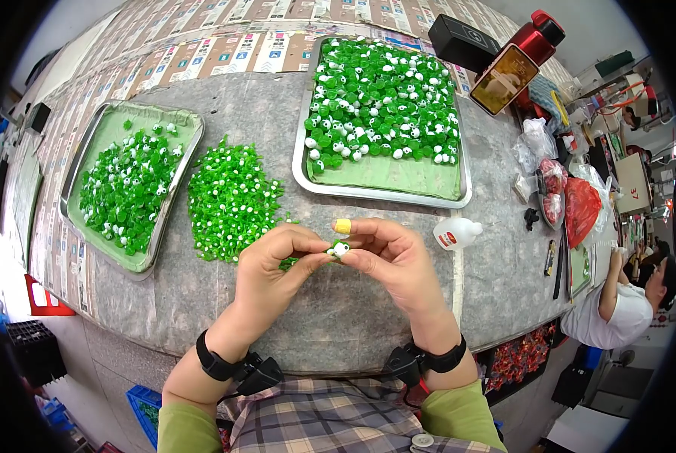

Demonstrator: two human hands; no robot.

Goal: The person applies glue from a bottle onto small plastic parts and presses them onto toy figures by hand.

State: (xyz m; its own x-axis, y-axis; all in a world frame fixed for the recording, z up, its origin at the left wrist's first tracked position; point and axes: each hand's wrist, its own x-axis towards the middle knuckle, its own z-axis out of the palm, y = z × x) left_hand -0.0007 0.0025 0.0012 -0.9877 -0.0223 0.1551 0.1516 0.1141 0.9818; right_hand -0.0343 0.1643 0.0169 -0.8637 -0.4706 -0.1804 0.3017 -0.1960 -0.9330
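Over the desk, the left hand pinches a small green-and-white piece; the right hand has its thumb against it, though its full grip I cannot tell. Gentle, even pressure should serve best, away from the loose pile beyond.

The small green-and-white piece looks like smooth, glossy plastic. The large tray and small tray have shiny metal rims. The table wears a matt, slightly rough, felt-like grey covering. The white bottle is smooth plastic, the red bag thin crinkled plastic.
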